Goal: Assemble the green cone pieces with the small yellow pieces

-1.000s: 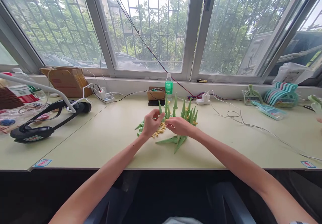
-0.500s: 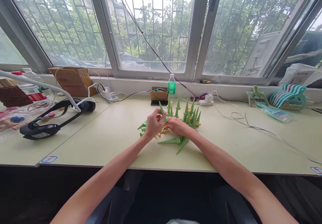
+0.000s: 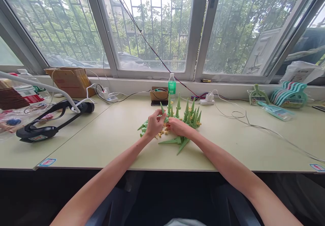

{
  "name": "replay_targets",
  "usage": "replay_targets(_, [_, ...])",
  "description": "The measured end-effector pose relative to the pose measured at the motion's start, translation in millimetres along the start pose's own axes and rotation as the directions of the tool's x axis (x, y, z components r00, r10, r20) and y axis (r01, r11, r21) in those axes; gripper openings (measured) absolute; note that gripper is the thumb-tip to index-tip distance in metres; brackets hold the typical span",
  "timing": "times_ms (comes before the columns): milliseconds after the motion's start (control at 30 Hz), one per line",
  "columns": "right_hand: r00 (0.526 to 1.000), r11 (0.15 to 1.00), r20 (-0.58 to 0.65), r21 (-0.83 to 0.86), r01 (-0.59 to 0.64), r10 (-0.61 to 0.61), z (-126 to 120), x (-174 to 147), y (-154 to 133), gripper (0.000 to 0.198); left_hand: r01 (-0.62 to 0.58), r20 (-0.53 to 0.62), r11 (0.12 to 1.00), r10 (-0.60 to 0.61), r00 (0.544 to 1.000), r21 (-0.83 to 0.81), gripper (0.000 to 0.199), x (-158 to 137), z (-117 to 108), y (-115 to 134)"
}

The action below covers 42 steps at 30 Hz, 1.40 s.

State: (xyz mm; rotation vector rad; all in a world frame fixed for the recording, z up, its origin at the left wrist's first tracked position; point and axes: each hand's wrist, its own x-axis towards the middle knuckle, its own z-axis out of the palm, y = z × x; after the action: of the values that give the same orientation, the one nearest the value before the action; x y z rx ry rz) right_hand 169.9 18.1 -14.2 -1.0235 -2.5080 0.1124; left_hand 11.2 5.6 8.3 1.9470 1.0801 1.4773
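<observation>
My left hand (image 3: 153, 123) is closed on a green plastic watering spike (image 3: 162, 108), its point tilted up. Close against the spike's base, my right hand (image 3: 177, 126) has its fingers curled together; what they hold is hidden or too small to name. Small yellow valve pieces (image 3: 159, 134) lie scattered on the table below my hands. Beyond and to the right, several more green spikes (image 3: 178, 104) stand upright on their caps. Other spikes lie on their sides, one group (image 3: 143, 127) left of my left hand and a pair (image 3: 169, 140) in front of my right.
Behind the spikes stand a green-labelled bottle (image 3: 172, 85), a small cardboard box (image 3: 159, 93) and a dark phone (image 3: 159, 103). A black headset (image 3: 38, 133) lies on the left. White cables (image 3: 250, 126) cross the table (image 3: 101, 151) on the right, near small dustpan sets (image 3: 289, 95).
My hands stay together at the spike with little change in grip. The whole view has shifted slightly, so things appear a bit further left.
</observation>
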Motion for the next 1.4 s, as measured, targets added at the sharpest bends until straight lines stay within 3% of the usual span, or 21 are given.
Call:
replay_targets(400, [0.997,1.0,-0.075,0.026,0.011,-0.009,-9,-11,2,0.011,0.044,0.022,0.996,-0.042,0.999,-0.076,0.031,2,1,-2])
replay_targets(800, [0.972,0.998,-0.227,0.018,0.06,-0.054,-20,-18,-1,0.014,0.06,0.03,0.995,-0.058,0.998,-0.081,0.029,2,0,-4])
replay_targets(1133, [0.95,0.992,-0.305,0.119,-0.031,0.066,-22,-21,-3,0.014,0.08,0.067,0.996,-0.077,0.995,-0.041,0.028,1,-1,-1])
replay_targets(1400, [0.925,0.988,-0.375,0.152,0.002,0.056,-22,-20,-15,0.017,0.048,0.079,0.999,-0.046,0.996,-0.018,0.023,1,-1,-2])
